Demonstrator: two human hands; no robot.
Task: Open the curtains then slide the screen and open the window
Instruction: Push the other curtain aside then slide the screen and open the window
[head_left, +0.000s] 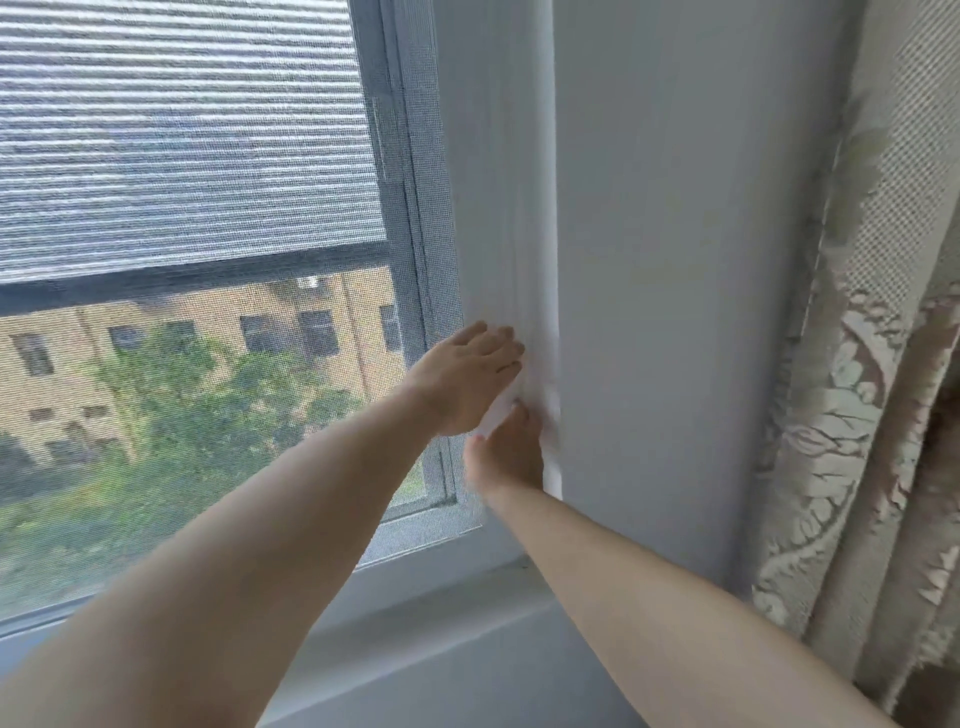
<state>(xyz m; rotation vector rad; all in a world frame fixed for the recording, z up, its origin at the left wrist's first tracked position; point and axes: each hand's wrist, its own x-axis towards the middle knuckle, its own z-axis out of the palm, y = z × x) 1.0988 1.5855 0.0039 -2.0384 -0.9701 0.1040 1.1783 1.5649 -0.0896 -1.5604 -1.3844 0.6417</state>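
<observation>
A white sheer curtain (498, 208) hangs bunched in a narrow column at the window's right edge, against the wall corner. My left hand (465, 376) lies on its folds with the fingertips curled into the fabric. Just below it, my right hand (511, 452) grips the same bunch, a fold of cloth showing between the two hands. Left of them a grey mesh screen (410, 156) covers the glass, with its frame beside the curtain. Behind the mesh a slatted shutter (182, 130) fills the upper half, and buildings and trees show below it.
A heavy beige patterned curtain (857, 415) hangs gathered at the far right, past a strip of plain wall (675, 260). A white windowsill (441, 597) runs under my forearms along the window's lower frame.
</observation>
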